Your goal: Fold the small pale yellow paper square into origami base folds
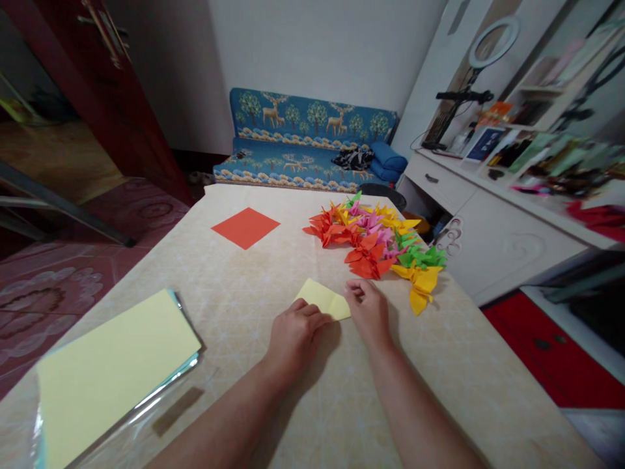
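A folded pale yellow paper [322, 298] lies flat on the beige table [234, 273]. My left hand [295, 333] presses on its near left corner with curled fingers. My right hand [367, 309] pinches its right edge between thumb and fingers. Just beyond my right hand lies a pile of several folded paper cranes [378, 244] in orange, yellow, pink and green.
A flat orange square sheet [245, 227] lies further back on the table. A stack of yellow sheets in a plastic sleeve [112, 368] sits at the near left. A white desk [493, 215] stands to the right and a blue patterned sofa [307, 140] behind.
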### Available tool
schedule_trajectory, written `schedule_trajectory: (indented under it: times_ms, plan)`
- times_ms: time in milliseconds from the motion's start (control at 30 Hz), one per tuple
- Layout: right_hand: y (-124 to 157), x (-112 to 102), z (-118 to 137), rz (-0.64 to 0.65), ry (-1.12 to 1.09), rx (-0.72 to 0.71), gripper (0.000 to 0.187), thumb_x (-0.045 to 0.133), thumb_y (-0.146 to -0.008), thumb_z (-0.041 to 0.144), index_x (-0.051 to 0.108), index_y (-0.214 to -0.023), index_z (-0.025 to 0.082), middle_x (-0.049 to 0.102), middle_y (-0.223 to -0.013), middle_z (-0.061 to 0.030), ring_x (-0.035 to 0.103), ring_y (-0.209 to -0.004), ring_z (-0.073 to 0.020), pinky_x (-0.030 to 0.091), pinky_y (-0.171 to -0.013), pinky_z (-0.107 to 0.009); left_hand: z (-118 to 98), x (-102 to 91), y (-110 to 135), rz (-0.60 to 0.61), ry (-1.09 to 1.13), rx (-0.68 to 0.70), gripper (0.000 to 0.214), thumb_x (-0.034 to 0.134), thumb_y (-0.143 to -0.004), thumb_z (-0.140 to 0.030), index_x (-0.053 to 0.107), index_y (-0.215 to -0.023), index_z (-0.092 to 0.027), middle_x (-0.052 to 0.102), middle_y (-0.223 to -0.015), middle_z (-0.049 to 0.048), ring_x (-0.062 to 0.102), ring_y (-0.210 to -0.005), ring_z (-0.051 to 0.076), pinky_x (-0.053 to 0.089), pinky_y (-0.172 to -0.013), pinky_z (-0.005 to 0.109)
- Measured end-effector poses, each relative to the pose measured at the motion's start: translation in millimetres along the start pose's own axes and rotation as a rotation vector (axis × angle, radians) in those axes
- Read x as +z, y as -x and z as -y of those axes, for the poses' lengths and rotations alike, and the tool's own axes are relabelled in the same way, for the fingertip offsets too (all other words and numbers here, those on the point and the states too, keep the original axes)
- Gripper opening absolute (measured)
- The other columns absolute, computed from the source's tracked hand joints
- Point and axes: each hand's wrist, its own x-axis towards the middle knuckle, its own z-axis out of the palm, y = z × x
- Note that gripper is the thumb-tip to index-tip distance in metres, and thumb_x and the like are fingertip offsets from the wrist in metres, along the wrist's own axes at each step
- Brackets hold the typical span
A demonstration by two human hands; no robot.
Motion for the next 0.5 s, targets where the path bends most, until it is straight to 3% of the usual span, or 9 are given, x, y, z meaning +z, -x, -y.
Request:
schedule_trajectory:
  times_ms: [100,267,500]
  plan:
    - [2,-1,3,0.051,0.106,-0.018,0.016,0.054,-0.074,0.024,0.065,-0.084,0.018,0.067,-0.082,-0.0049,0.058,-0.066,-0.0158,0.044,-0.061,-0.025,3,3.2,-1,-0.025,0.028,-0.002,0.020,0.051,-0.086,-0.023,0.070,-0.091,-0.027,0.067,-0.081,0.0011,0.055,-0.083,0.018,0.043,-0.070,0.028]
    - [8,-4,3,0.080,0.144,0.046,0.017,0.051,-0.079,0.027,0.067,-0.080,0.020,0.066,-0.066,-0.0019,0.059,-0.060,-0.0158,0.040,-0.055,-0.023,9,4.5,-2,-0.103,0.049,-0.083,0.023,0.049,-0.083,-0.013,0.071,-0.088,-0.021,0.066,-0.089,0.0036,0.057,-0.083,0.018,0.045,-0.072,0.028]
    - [20,1,19,0.377,-0.220,-0.011,0.021,0.052,-0.081,0.030,0.063,-0.069,0.017,0.057,-0.056,0.0013,0.053,-0.053,-0.0126,0.035,-0.048,-0.020,12,-2.4,-7,-0.159,0.099,-0.117,0.031,0.044,-0.079,-0.007,0.071,-0.091,-0.015,0.063,-0.086,0.0075,0.059,-0.080,0.017,0.047,-0.072,0.028]
